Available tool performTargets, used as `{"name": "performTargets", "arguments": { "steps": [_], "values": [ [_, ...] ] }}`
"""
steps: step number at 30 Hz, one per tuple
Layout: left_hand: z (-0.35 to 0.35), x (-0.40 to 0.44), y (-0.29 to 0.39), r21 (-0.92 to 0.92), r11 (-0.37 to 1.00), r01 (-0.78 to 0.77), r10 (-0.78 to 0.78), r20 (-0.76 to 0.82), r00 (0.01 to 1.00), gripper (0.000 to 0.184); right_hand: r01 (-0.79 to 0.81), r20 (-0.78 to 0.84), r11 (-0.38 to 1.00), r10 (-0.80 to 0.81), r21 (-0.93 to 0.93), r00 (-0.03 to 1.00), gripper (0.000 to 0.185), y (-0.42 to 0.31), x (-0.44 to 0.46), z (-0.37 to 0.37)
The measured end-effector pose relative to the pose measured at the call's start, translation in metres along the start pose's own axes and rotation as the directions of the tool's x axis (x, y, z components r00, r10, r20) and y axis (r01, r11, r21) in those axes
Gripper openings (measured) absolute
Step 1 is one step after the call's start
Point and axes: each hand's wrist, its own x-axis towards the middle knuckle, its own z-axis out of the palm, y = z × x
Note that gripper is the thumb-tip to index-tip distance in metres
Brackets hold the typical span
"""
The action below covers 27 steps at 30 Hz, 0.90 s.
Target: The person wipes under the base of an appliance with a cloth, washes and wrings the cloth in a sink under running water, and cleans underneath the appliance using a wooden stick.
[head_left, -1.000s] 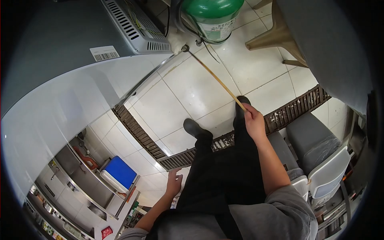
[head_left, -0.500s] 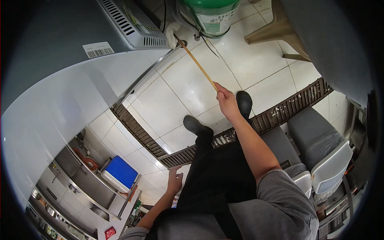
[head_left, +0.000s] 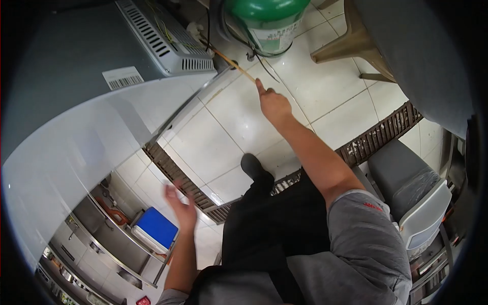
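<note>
My right hand (head_left: 275, 102) is closed round the near end of a long thin wooden stick (head_left: 236, 68), forefinger stretched along it. The stick slopes forward and left, low over the tiles. Its far end reaches behind the vented corner of a large grey appliance (head_left: 196, 65). White material (head_left: 194, 29) shows near that far end; I cannot tell whether it is a mop head or a cloth. My left hand (head_left: 182, 208), slightly blurred, hangs open in the air with fingers apart. It is beside the appliance's glossy side and holds nothing.
A green-and-white bucket (head_left: 272, 35) stands ahead, with a hose and a black cable (head_left: 268, 69) beside it. Brown stool legs (head_left: 351, 38) are at the front right. Drain grates (head_left: 173, 170) cross the floor. Grey chairs (head_left: 401, 165) stand right; a blue-lidded box (head_left: 156, 227) is left.
My right hand has pushed forward and left, taking the stick farther behind the appliance. My left hand has risen forward and left. One boot has gone out of sight.
</note>
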Motion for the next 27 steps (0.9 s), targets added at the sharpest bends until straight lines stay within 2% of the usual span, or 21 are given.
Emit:
{"name": "performTargets", "arguments": {
  "steps": [1, 2, 3, 4, 5, 7, 9, 13, 16, 17, 19, 22, 24, 26, 27],
  "values": [
    [-0.019, 0.033, 0.006, 0.023, 0.999, -0.041, 0.045, -0.208, 0.977, 0.06, -0.005, 0.017, 1.0, 0.005, -0.003, 1.0, 0.059, -0.003, 0.004, 0.006],
    [-0.049, 0.065, 0.017, 0.298, 0.939, -0.169, 0.274, -0.357, 0.893, 0.056, -0.009, 0.032, 1.0, 0.01, -0.009, 0.999, 0.06, -0.006, 0.008, 0.01],
    [-0.084, 0.091, 0.041, 0.454, 0.884, -0.108, 0.318, -0.418, 0.851, 0.05, -0.016, 0.018, 1.0, 0.016, -0.002, 1.0, 0.064, -0.009, 0.015, 0.013],
    [-0.105, 0.111, 0.038, 0.491, 0.866, -0.099, 0.4, -0.558, 0.727, 0.043, -0.015, -0.005, 1.0, 0.015, -0.003, 1.0, 0.064, -0.012, 0.021, 0.012],
    [-0.128, 0.129, 0.045, 0.501, 0.842, -0.201, 0.515, -0.635, 0.575, 0.041, -0.029, -0.003, 0.999, 0.029, 0.017, 1.0, 0.065, -0.016, 0.028, 0.012],
    [-0.176, 0.151, 0.046, 0.702, 0.693, -0.163, 0.708, -0.621, 0.336, 0.04, -0.036, 0.006, 0.997, 0.036, 0.063, 0.999, 0.063, -0.021, 0.043, 0.009],
    [-0.213, 0.174, 0.051, 0.752, 0.604, -0.263, 0.793, -0.599, 0.107, 0.039, -0.035, -0.04, 0.995, 0.038, 0.089, 0.998, 0.059, -0.025, 0.059, 0.005],
    [-0.269, 0.186, 0.039, 0.809, 0.571, -0.14, 0.818, -0.576, 0.007, 0.041, -0.012, -0.092, 0.988, 0.026, 0.153, 0.995, 0.052, -0.03, 0.091, 0.001],
    [-0.277, 0.183, 0.046, 0.831, 0.542, -0.122, 0.838, -0.546, 0.001, 0.042, 0.027, -0.104, 0.982, -0.008, 0.186, 0.995, 0.051, -0.035, 0.118, 0.0],
    [-0.276, 0.182, 0.047, 0.833, 0.543, -0.104, 0.839, -0.542, 0.049, 0.043, 0.029, -0.11, 0.978, -0.007, 0.208, 0.994, 0.051, -0.038, 0.127, 0.0],
    [-0.273, 0.181, 0.054, 0.888, 0.459, 0.021, 0.887, -0.459, 0.049, 0.047, 0.034, -0.117, 0.966, -0.004, 0.255, 0.993, 0.05, -0.041, 0.14, 0.001],
    [-0.268, 0.181, 0.057, 0.895, 0.443, 0.05, 0.896, -0.444, 0.004, 0.048, 0.059, -0.151, 0.965, -0.021, 0.255, 0.988, 0.049, -0.046, 0.155, 0.002],
    [-0.263, 0.178, 0.059, 0.869, 0.493, 0.033, 0.87, -0.493, -0.015, 0.047, 0.055, -0.146, 0.951, -0.01, 0.306, 0.989, 0.048, -0.049, 0.172, 0.004],
    [-0.267, 0.167, 0.06, 0.88, 0.469, 0.075, 0.877, -0.474, 0.082, 0.043, 0.035, -0.149, 0.933, 0.02, 0.358, 0.989, 0.045, -0.054, 0.198, 0.023],
    [-0.271, 0.161, 0.06, 0.881, 0.467, 0.075, 0.877, -0.472, 0.087, 0.043, 0.035, -0.145, 0.933, 0.018, 0.359, 0.989, 0.045, -0.054, 0.19, 0.023]
  ]
}}
